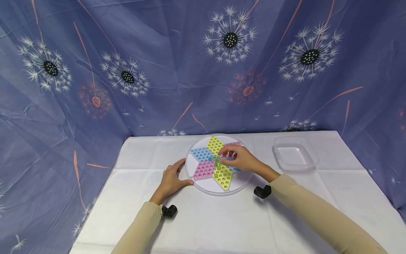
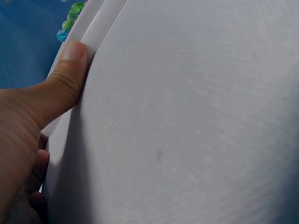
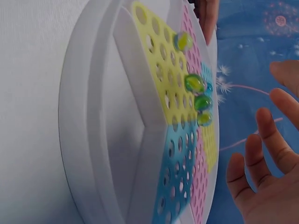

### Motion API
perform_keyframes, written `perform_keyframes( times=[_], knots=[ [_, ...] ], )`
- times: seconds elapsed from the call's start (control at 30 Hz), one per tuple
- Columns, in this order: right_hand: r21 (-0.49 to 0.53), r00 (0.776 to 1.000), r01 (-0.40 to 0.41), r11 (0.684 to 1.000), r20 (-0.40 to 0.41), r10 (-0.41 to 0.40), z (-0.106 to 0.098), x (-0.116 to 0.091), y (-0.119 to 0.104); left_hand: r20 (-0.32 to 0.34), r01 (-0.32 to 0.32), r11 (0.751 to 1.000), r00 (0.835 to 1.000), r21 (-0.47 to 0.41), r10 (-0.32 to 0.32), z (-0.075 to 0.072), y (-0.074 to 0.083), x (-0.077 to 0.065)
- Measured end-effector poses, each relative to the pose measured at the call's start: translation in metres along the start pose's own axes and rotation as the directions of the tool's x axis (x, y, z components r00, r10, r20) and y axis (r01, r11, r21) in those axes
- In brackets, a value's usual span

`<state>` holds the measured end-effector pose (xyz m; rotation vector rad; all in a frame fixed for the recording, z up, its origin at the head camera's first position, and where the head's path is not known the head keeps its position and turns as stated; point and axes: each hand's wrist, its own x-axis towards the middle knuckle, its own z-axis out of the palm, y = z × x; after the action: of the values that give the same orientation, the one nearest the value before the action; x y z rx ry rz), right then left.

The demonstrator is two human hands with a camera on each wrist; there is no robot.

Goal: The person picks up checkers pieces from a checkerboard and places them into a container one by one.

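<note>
A round white Chinese checkers board (image 1: 203, 185) lies on the table, its star in yellow, pink and blue with rows of holes. Several glass marbles sit around the star's middle, one green marble (image 3: 203, 102) among them. Another marble (image 3: 183, 41) stands apart on the yellow point. My left hand (image 1: 171, 180) rests at the board's left edge, fingers spread, the thumb (image 2: 70, 70) against the rim. Over the star's centre, my right hand (image 1: 241, 158) hovers by the marbles. Its fingers bend loosely and stand apart in the right wrist view, with nothing between them.
A clear square plastic container (image 1: 295, 153) stands at the back right of the table. White cloth (image 1: 215, 225) covers the tabletop. Behind it hangs a blue curtain (image 1: 177, 70) with a dandelion print. A black wrist device (image 1: 262, 192) sits below the right sleeve.
</note>
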<state>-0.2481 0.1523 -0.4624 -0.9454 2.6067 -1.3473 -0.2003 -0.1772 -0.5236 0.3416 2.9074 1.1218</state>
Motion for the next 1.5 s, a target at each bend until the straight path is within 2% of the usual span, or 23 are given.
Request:
perform_keyframes(
  times=[0.3, 0.8, 1.5],
  knots=[
    [0.014, 0.998, 0.003, 1.000, 0.069, -0.004, 0.011, 0.000, -0.002, -0.003, -0.002, 1.000, 1.000, -0.004, 0.002, 0.002, -0.002, 0.001],
    [-0.020, 0.987, 0.028, 0.999, 0.159, -0.025, 0.031, -0.009, 0.001, -0.012, -0.022, 1.000, 1.000, 0.008, 0.023, 0.002, -0.001, 0.000],
    [-0.173, 0.989, 0.058, 0.983, 0.142, -0.033, 0.041, -0.015, 0.004, -0.003, -0.006, 1.000, 1.000, 0.006, 0.006, 0.001, 0.000, 0.001]
  ],
)
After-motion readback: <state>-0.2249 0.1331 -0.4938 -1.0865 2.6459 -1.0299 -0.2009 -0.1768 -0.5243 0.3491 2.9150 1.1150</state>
